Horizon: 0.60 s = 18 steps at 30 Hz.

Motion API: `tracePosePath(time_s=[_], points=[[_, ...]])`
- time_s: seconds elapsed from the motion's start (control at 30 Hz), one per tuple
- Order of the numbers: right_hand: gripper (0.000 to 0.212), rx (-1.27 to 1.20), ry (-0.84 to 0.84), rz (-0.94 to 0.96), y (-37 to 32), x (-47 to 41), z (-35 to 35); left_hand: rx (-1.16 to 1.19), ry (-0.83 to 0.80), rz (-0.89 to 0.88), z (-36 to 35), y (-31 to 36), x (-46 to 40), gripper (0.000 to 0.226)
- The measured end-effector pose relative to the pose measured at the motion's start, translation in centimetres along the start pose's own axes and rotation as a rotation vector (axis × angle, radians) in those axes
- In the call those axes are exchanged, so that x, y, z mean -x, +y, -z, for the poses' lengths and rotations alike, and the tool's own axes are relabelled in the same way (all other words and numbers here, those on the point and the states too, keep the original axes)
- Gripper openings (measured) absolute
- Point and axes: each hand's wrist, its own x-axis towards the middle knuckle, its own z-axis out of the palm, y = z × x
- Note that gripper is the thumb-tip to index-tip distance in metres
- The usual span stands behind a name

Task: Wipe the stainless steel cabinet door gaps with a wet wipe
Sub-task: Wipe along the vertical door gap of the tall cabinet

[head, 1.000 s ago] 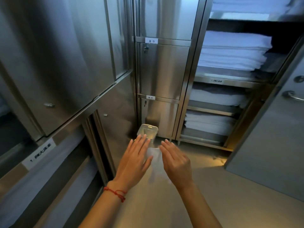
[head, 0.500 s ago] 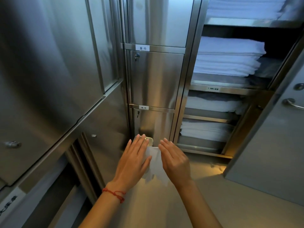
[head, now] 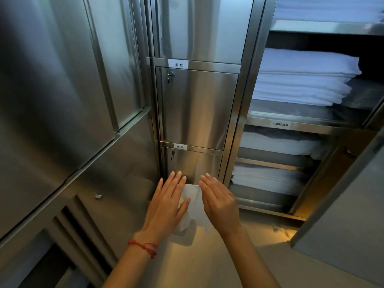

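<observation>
Wet wipe, white, hanging between my left hand and right hand; fingers straight, thumbs hidden, so grip unclear. Stainless steel cabinet doors ahead, folded linens shelved right.

A white wet wipe hangs crumpled between the two hands, its lower edge loose and ragged. Just beyond it stand the brushed stainless steel cabinet doors, stacked in a column and closed, with thin dark gaps between them.
</observation>
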Motion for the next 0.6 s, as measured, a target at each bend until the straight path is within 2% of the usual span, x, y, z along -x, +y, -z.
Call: tracePosePath(time_s=[0.27,0.43,0.53,0.6], points=[[0.037,-0.055,0.029,0.037,7.6,-4.4,-3.5,-0.069,0.066,0.023,-2.9,0.1,-8.0,0.051],[0.04,-0.055,0.015,0.046,10.9,-6.5,-5.8,-0.154,0.056,0.011,-3.8,-0.7,-11.6,0.057],[0.04,-0.064,0.02,0.042,12.3,-7.6,-7.6,-0.144,0.063,0.036,-4.0,-1.7,-13.5,0.068],[0.039,-0.068,0.027,0.037,13.2,-8.3,-9.0,-0.139,0.057,0.033,-4.2,-2.5,-14.9,0.065]])
